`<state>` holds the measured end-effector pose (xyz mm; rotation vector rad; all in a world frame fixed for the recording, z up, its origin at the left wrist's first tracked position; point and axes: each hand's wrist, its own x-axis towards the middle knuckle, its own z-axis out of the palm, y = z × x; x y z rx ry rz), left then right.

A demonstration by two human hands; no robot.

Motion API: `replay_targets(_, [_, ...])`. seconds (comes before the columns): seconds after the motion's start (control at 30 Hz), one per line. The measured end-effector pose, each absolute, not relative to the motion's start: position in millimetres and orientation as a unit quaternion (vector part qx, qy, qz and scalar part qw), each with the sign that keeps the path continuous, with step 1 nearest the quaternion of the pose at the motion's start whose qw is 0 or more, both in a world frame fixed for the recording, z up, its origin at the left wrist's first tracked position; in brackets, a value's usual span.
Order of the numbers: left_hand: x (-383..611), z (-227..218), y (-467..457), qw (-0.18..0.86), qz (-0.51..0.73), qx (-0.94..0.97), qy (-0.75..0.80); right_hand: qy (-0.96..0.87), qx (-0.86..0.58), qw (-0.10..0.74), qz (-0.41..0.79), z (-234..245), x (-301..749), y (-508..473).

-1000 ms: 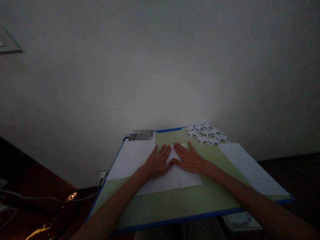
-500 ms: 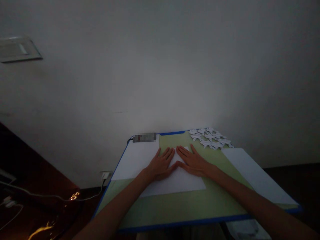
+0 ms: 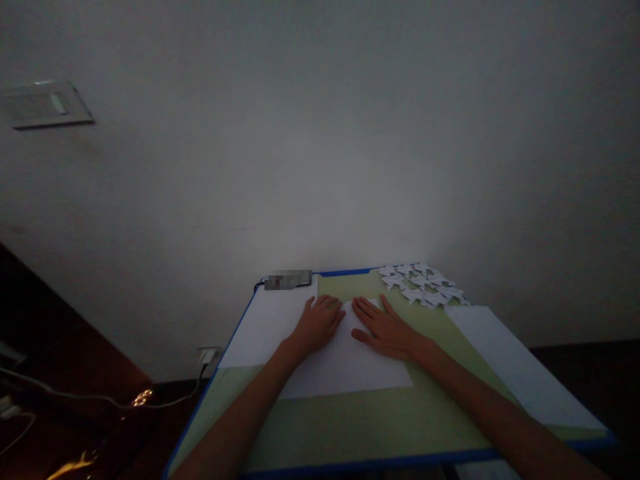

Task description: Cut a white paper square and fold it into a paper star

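A white sheet of paper [image 3: 345,363] lies on a green mat with a blue edge [image 3: 350,427]. My left hand [image 3: 317,325] rests on the sheet's upper left part with its fingers curled down at the far edge. My right hand [image 3: 385,327] lies flat on the sheet's upper right part, fingers stretched out and together. The two hands are a little apart, with white paper showing between them.
Several small folded white paper figures [image 3: 420,284] sit at the mat's far right corner. A white sheet [image 3: 510,360] lies along the right side and another [image 3: 267,323] at the far left. A blurred dark bar [image 3: 289,279] lies at the far edge. Cables [image 3: 100,399] trail at left.
My left hand's fingers have gone from flat to curled at the paper's far edge, and the thumbs no longer touch. The view has shifted slightly.
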<state>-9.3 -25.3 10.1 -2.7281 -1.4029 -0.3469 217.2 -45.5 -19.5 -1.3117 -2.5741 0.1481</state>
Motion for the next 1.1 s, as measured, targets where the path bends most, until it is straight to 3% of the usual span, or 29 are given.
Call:
replay_targets(0.37, [1,3,-22,0.006,-0.115,-0.894,-0.432,-0.884,-0.444,0.134,0.049,-19,224,-39])
replay_targets(1.1, [20,1,11,-0.089,-0.164,-0.817,-0.546,-0.88,-0.436,0.18,0.048,-28,231,-28])
